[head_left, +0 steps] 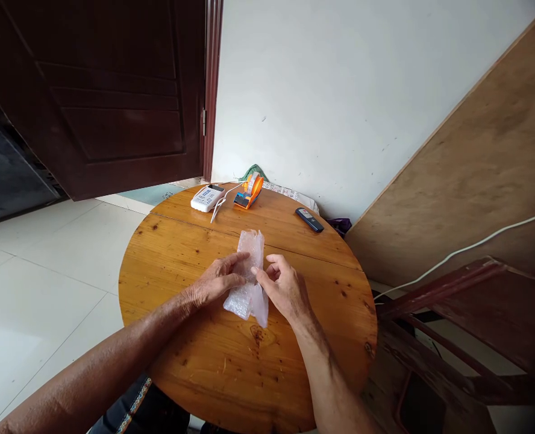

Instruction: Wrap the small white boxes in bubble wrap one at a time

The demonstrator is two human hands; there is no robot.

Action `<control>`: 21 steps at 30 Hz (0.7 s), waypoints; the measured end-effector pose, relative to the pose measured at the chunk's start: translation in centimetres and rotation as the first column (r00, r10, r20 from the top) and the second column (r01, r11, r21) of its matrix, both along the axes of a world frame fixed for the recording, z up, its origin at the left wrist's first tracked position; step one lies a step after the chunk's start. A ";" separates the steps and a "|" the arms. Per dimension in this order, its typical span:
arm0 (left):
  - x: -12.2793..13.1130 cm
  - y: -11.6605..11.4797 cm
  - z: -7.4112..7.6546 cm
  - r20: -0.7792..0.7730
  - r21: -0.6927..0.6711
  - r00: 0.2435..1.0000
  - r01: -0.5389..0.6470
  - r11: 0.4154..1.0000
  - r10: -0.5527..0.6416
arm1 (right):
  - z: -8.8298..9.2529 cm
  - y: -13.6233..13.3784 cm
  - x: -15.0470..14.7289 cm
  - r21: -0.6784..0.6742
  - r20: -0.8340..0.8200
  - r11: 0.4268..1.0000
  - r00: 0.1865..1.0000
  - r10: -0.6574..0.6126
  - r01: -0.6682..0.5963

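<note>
A folded piece of clear bubble wrap (239, 301) lies on the round wooden table in front of me, longer than it is wide. Whether anything is inside it I cannot tell. My left hand (217, 278) holds its left side, thumb and forefinger reaching onto the plastic. From the right, my right hand (285, 286) has its thumb on the loose edge, with the other fingers curled. A thin flap of the wrap hangs towards me below the right thumb.
Towards the back of the table (181, 337) are a white box-shaped device (203, 199) with a white cable, an orange tape dispenser (252, 190) and a dark remote-like handset (309, 219). A white wall stands behind, a dark door (127, 120) at left, and a wooden chair (484, 313) at right.
</note>
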State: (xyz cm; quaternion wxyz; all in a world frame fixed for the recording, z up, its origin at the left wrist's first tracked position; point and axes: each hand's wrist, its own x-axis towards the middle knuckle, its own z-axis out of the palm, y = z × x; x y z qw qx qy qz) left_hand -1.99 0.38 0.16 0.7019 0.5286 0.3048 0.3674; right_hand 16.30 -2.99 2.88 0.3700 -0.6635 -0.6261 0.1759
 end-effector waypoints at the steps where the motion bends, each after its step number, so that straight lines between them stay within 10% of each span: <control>1: 0.0 0.0 0.1 0.007 0.022 1.000 0.003 1.000 -0.004 | -0.2 0.2 0.1 -0.003 0.025 1.000 0.999 -0.024 0.024; 10: -0.8 0.3 0.1 -0.356 0.545 0.850 -0.148 0.825 0.388 | -0.9 1.2 1.7 0.120 -0.120 0.991 0.992 -0.047 0.062; 21: -1.4 1.3 0.3 -0.232 0.361 0.832 -0.407 0.839 0.504 | -1.8 1.9 3.3 0.086 0.020 0.984 0.987 -0.157 0.155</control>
